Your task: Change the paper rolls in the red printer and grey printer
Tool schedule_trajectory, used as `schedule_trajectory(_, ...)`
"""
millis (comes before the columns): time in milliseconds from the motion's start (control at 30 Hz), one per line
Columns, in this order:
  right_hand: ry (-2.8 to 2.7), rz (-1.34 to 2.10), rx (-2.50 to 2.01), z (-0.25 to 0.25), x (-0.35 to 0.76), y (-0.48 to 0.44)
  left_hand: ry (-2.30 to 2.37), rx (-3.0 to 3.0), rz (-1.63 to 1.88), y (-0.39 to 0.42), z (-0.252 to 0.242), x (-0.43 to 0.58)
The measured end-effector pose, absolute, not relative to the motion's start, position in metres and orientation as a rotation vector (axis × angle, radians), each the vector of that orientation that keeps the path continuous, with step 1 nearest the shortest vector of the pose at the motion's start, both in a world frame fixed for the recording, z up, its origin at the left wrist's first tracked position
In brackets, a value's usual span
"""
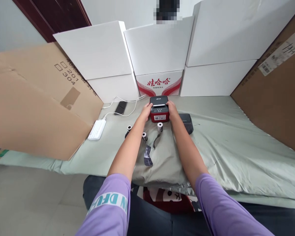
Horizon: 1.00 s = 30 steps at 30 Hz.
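Observation:
A small red and black label printer (159,114) sits upright on the cloth-covered surface in front of me. My left hand (146,112) grips its left side, and my right hand (171,110) grips its right side, with the fingers partly hidden behind it. Just in front of the printer stands a paper roll (160,126) with a dark strip trailing from it. Two more rolls lie nearer my left forearm: one roll (144,135) has a dark printed strip (147,156) beside it, and another roll (129,127) is partly covered by my arm. A dark grey case (187,122) rests beyond my right wrist.
A black phone (120,107) and a white power bank (97,129) with a white cable lie to the left. White boxes (159,49) stand along the back. Cardboard panels (39,98) flank the left side and another cardboard panel (280,88) the right.

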State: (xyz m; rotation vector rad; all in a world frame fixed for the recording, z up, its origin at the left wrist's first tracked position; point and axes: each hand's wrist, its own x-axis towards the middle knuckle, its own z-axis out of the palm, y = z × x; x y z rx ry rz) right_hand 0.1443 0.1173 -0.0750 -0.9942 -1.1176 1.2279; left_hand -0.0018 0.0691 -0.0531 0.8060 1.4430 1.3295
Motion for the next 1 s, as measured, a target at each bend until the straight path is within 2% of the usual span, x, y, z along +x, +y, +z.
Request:
schedule_trajectory(133, -0.815, 1.351, -1.089, -0.071, 0.137, 0.105, 1.522, 0.837, 1.258, 0.067, -0.047, -0.003)
schedule_trajectory(267, -0.845, 1.309, -1.147, -0.061, 0.135, 0.098, 1.571, 0.885, 1.275, 0.070, -0.046, -0.006)
schedule_trajectory(400, -1.024, 1.085, -1.131, -0.028, 0.152, 0.089, 1.656, 0.968, 1.420, 0.060, -0.045, -0.005)
schedule_trajectory(533, -1.315, 0.835, -0.991, -0.002, 0.194, 0.075, 1.674, 1.341, 1.618, 0.024, -0.050, 0.004)
schedule_trajectory(633, -1.445, 0.775, -1.146, -0.020, 0.235, 0.070, 1.579, 1.503, 1.521, -0.003, -0.057, 0.008)
schedule_trajectory(733, -1.478, 0.840, -1.355, -0.062, 0.272, 0.070, 1.633, 1.502, 1.526, -0.013, -0.060, -0.002)
schedule_trajectory(867, -1.494, 1.051, -1.259, -0.106, 0.297, 0.073, 1.695, 1.456, 1.673, -0.014, -0.048, -0.033)
schedule_trajectory(1000, -1.526, 1.093, -1.172, -0.113, 0.298, 0.074, 1.715, 1.383, 1.844, -0.025, -0.027, -0.085)
